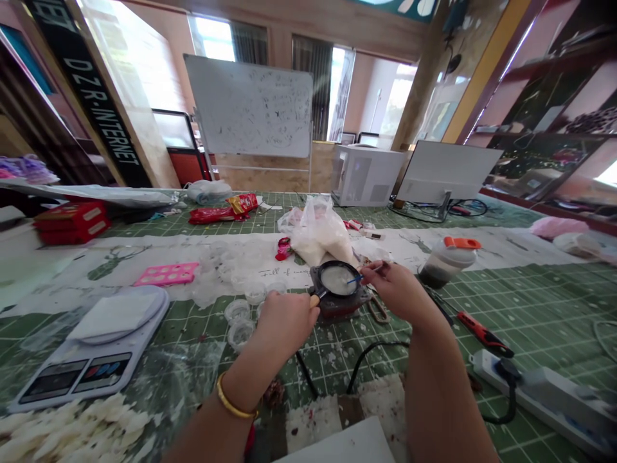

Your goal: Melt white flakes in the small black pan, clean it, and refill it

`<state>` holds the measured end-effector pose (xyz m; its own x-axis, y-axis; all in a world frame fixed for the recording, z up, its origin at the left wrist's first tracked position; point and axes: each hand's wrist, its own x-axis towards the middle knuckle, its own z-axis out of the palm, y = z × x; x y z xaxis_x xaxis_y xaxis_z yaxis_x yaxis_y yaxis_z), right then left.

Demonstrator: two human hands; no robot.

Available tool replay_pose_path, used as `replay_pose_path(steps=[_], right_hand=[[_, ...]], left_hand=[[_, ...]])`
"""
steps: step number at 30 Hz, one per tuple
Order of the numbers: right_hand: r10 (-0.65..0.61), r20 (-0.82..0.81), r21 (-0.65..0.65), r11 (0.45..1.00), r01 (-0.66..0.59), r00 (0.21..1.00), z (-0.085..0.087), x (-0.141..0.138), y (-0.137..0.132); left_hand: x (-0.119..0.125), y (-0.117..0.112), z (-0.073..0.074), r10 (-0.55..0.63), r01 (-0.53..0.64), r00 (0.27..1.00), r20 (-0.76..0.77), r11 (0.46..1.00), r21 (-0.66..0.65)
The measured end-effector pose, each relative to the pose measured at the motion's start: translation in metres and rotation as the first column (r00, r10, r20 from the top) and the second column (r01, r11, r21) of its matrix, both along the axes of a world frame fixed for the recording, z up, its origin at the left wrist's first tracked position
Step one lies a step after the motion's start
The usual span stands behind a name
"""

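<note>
A small black pan [339,278] with white stuff in it sits on a little dark hotplate [343,303] at the table's middle. My left hand [287,317] is closed round the pan's wooden handle at its left. My right hand [394,287] pinches a thin blue-tipped stick [355,278] whose end reaches into the pan from the right. Behind the pan lies a clear plastic bag of white flakes [322,236]. A gold bangle is on my left wrist.
A digital scale [91,350] stands front left, with white flakes heaped below it. Small clear cups [240,313] and a pink mould [166,274] lie to the left. An orange-lidded jar [448,260], a red cutter [482,332] and a power strip [544,386] are to the right. Black cables run from the hotplate.
</note>
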<state>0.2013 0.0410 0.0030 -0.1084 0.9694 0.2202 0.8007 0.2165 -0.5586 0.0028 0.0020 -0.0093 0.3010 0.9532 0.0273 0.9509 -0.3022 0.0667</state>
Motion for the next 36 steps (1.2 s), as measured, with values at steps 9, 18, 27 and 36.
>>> replay_pose_path(steps=[9, 18, 27, 36], right_hand=[[-0.066, 0.032, 0.016, 0.998, 0.065, 0.997, 0.0, 0.001, 0.001], [-0.112, 0.029, 0.05, 0.993, 0.11, 0.993, -0.004, -0.001, 0.006], [-0.049, -0.024, 0.038, 0.998, 0.049, 0.999, -0.006, -0.003, 0.007], [0.018, -0.135, 0.017, 1.0, -0.016, 0.991, -0.007, -0.001, 0.011]], left_hand=[[0.0, 0.0, -0.001, 0.0, 0.0, 1.0, 0.004, 1.0, 0.004], [0.0, -0.001, -0.003, 0.003, -0.003, 1.0, 0.01, 1.0, -0.008], [0.001, -0.001, 0.0, 0.003, -0.003, 1.0, -0.006, 1.0, 0.0], [0.002, -0.001, -0.001, 0.0, 0.0, 1.0, -0.006, 1.0, 0.01]])
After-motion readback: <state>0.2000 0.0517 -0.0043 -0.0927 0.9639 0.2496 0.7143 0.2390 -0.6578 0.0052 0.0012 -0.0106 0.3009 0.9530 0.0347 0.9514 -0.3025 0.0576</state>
